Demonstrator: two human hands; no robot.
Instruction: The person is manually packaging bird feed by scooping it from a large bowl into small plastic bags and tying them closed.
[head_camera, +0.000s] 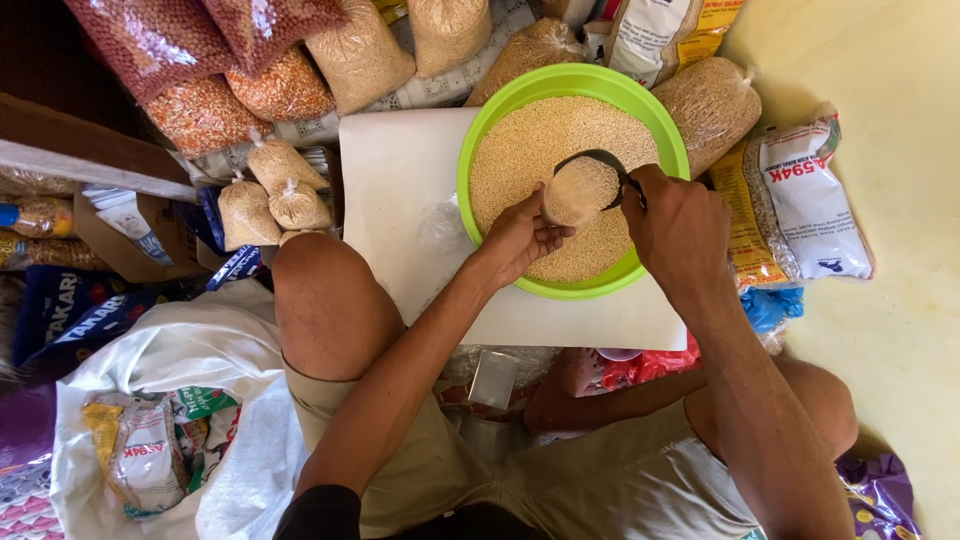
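From the head camera, the left hand (520, 235) pinches the mouth of a small clear bag (578, 192), fingers pressed together on the thin film, while the right hand (678, 222) is closed around the handle of a dark scoop (600, 160) held at the bag's opening. Both hover over the green bowl (478, 150), which sits on a white board (400, 170) between the person's knees.

The bag looks limp and slippery (it would likely sag if gripped low), so the rim seems the sensible place to hold; the fill adds modest weight.

The pale, fine grain (520, 150) nearly fills the bowl and rounds out the bag. Tied bags of grain (272, 185) lie to the left.
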